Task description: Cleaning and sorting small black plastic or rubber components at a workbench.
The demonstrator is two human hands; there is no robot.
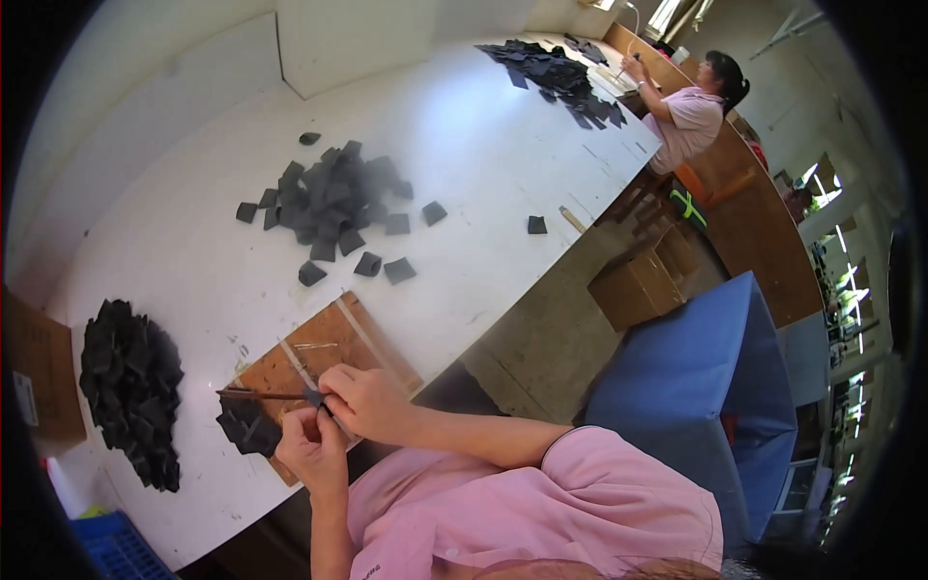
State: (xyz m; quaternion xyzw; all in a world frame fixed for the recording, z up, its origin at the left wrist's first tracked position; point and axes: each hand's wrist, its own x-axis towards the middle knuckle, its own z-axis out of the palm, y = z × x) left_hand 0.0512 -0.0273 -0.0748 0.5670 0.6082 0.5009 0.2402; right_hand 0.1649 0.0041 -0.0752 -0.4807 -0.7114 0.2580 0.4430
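Both hands meet over a wooden board (372,333) at the table's near edge. My left hand (311,449) is closed, its thumb and fingertips pinching a small black fabric-like piece (316,398). From the right, my right hand (362,401) closes on the same piece, fingers bent. A thin reddish-brown stick (261,394) runs from the piece leftward across the board; the fingers hide its near end. Just left of my left hand lies a small heap of black pieces (249,427), partly on the board.
A dense black pile (130,391) lies far left, near a cardboard box (43,372) and blue basket (126,546). Loose black pieces (333,193) spread mid-table. Another person (691,111) sits at the far end by more black pieces (551,72). Blue fabric (667,367) stands right.
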